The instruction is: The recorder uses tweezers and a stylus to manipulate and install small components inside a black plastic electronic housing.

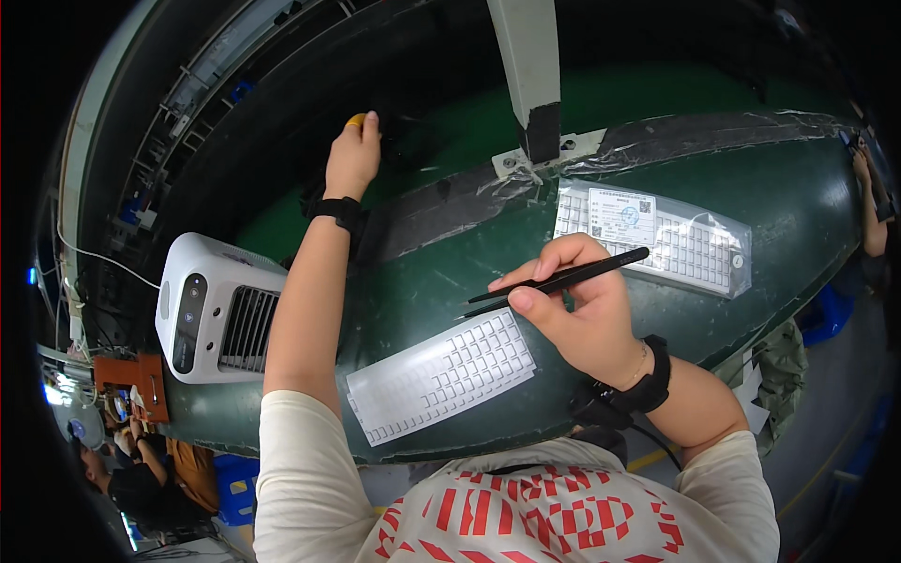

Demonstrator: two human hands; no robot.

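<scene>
The right hand (587, 314) holds a pair of black tweezers (563, 279) in a pen-like pinch, thumb under and forefinger on top, the fingers closed around the middle of the tool. The thin tips point left and hang just above the green surface (798, 216), close to the upper right corner of a white sheet of small square labels (441, 375) that lies flat in front of the person. Whether the tips carry anything is too small to tell.

The left hand (354, 155) is stretched far forward to the dark band beyond the surface, its fingers curled down onto something dark there; a yellow cap (356, 120) sits on one fingertip. What it grips, if anything, is hidden in shadow.

To the right, well apart from the near sheet, a second label sheet in a clear bag (662, 235) lies with a paper slip on top. A white fan heater (218, 308) stands at the left edge, beside the left forearm.

As a judgement, picking one label cleanly calls for bringing the tips in low and nearly flat, catching only a corner, and lifting slowly so the neighbours stay down. Resting the heel of the right hand on the surface would steady the tips
</scene>
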